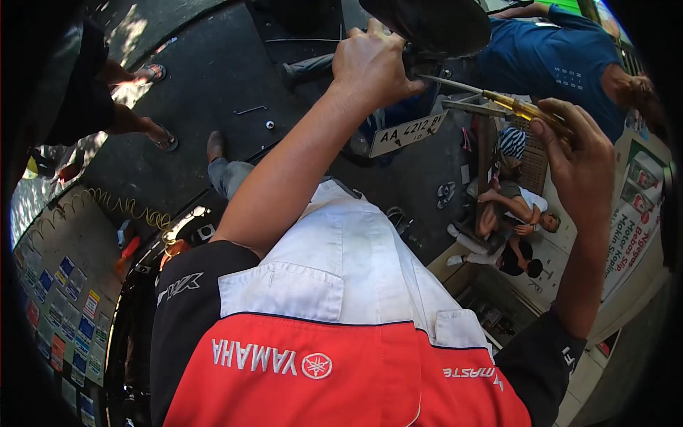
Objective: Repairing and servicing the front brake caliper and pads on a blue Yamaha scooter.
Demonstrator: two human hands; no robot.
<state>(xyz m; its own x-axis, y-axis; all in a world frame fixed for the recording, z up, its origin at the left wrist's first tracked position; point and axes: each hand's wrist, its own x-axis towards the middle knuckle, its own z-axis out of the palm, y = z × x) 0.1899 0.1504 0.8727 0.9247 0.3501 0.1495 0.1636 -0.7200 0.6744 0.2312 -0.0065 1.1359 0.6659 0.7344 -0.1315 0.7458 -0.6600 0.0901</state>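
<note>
One screwdriver [525, 109], yellow-handled, lies aslant in the air above the pale number plate [409, 134], its shaft pointing left toward the motorcycle's rear. Right hand [580, 149]: fingers and thumb wrapped on the handle near its butt end. Left hand [366, 67]: bent over the parts beside the tip, thumb extended toward it; what the fingers grasp, if anything, is hidden. Whether the tip is seated in a screw cannot be told.

Risk 1: slip. The thumb sits just beside the tip, so a jump of the blade under push could jab it. Likely cause: the slanted approach, with the grip far back on the handle.

Risk 2: scratching. A skidding blade could mark the plate or the dark seat-like part [437, 28] overhanging the left hand, which also probably limits the view.

Risk 3: a knock. Another person in a blue shirt [548, 67] is close behind the tool; a bump could throw the blade off line.

Risk 4: footing. A thin bent metal tool [250, 110] and a small round pale object [269, 124] lie on the dark floor [192, 89] near a boot [215, 146]; either could roll or turn underfoot.
</note>
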